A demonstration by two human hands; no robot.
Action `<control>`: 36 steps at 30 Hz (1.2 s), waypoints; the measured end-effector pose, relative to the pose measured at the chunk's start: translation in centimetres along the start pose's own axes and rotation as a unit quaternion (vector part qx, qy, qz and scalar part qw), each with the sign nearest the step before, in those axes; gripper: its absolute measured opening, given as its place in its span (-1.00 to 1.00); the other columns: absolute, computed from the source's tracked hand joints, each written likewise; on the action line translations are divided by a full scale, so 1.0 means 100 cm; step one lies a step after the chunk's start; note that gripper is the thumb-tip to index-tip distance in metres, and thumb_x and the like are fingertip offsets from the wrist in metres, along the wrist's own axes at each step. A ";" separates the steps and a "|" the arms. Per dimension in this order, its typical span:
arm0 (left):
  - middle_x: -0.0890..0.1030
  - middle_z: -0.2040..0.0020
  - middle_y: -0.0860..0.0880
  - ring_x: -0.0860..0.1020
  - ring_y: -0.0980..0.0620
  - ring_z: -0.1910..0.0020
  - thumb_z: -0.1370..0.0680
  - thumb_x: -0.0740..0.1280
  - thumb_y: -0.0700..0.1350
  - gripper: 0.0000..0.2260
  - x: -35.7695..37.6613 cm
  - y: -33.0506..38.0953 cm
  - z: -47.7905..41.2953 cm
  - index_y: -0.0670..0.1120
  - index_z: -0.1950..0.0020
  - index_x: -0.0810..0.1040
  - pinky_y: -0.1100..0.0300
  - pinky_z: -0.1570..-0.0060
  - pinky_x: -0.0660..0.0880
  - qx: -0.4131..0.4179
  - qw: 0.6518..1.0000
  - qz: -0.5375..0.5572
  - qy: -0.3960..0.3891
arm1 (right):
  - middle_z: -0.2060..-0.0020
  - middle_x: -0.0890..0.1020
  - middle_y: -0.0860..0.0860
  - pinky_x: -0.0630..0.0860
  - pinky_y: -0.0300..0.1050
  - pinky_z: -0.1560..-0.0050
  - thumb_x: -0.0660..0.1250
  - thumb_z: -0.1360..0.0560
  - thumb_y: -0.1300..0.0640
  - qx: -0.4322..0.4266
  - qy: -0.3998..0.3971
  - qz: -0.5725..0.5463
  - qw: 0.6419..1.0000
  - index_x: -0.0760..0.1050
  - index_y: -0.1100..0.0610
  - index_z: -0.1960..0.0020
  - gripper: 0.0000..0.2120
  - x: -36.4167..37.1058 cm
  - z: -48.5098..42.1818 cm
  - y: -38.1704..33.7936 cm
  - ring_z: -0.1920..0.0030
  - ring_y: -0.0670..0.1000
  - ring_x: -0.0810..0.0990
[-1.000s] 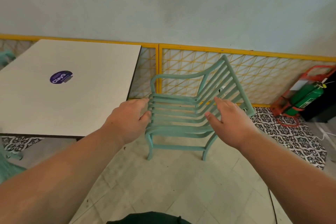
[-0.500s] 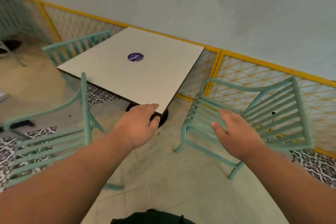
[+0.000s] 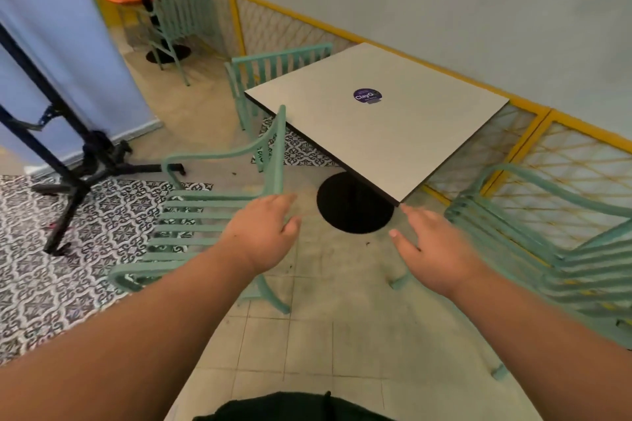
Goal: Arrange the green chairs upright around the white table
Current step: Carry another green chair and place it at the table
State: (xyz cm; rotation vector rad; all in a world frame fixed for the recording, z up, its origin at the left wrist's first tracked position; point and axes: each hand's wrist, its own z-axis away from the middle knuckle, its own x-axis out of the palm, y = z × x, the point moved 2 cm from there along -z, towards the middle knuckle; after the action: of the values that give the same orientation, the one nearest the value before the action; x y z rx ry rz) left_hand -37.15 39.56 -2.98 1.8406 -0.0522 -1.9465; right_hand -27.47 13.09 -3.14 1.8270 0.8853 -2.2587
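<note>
Both hands reach out empty over the tiled floor.
Left hand (image 3: 261,237) and right hand (image 3: 436,249) are loosely spread, holding nothing; slatted green metal chairs (image 3: 212,215) stand upright beside the white square surface (image 3: 393,133).

Both bare forearms reach forward from the near edge, palms down. The left hand (image 3: 263,236) has its fingers loosely curled and together. The right hand (image 3: 436,248) is flatter, fingers extended and slightly spread, holding nothing.
</note>
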 end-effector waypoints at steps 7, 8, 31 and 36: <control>0.41 -0.50 -0.10 0.36 -0.13 -0.46 -0.66 0.12 0.08 -0.50 0.006 -0.106 0.006 -0.05 -0.58 0.27 -0.09 -0.42 0.33 -0.025 0.999 -0.018 -0.023 | -0.56 0.31 0.05 0.20 0.03 -0.54 0.13 -0.67 -0.13 0.016 -0.047 0.000 0.999 0.16 0.07 -0.63 -0.41 0.069 -0.019 -0.057 -0.56 0.07 0.21; 0.40 -0.51 -0.10 0.36 -0.13 -0.47 -0.66 0.12 0.08 -0.50 0.007 -0.125 0.005 -0.05 -0.58 0.26 -0.08 -0.43 0.32 -0.021 0.999 -0.020 -0.030 | -0.56 0.31 0.05 0.21 0.04 -0.54 0.12 -0.67 -0.14 0.022 -0.050 0.003 0.998 0.15 0.06 -0.63 -0.41 0.078 -0.023 -0.068 -0.56 0.07 0.22; 0.36 -0.54 0.01 0.31 -0.06 -0.50 -0.66 0.04 0.15 -0.49 0.106 -0.362 -0.086 0.05 -0.60 0.21 -0.08 -0.43 0.32 -0.019 0.990 -0.051 -0.132 | -0.49 0.42 0.07 -0.07 0.01 -0.59 0.10 -0.66 -0.18 -0.086 -0.084 0.164 0.979 0.30 0.12 -0.56 -0.43 0.238 -0.174 -0.220 -0.62 0.12 0.07; 0.33 -0.56 0.00 0.28 -0.07 -0.52 -0.66 0.02 0.16 -0.49 0.155 -0.390 -0.112 0.03 -0.60 0.21 -0.08 -0.46 0.24 -0.018 0.985 -0.061 -0.158 | -0.43 0.46 0.09 0.13 0.04 -0.54 -0.07 -0.65 -0.28 -0.039 -0.151 0.280 0.947 0.36 0.09 -0.49 -0.38 0.287 -0.195 -0.223 -0.54 0.14 0.25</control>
State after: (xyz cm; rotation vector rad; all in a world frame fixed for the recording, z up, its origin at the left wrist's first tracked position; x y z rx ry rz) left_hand -38.08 72.14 -31.62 1.5286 -0.0023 -2.2932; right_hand -28.06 48.98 -23.53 1.4062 0.3376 -2.0149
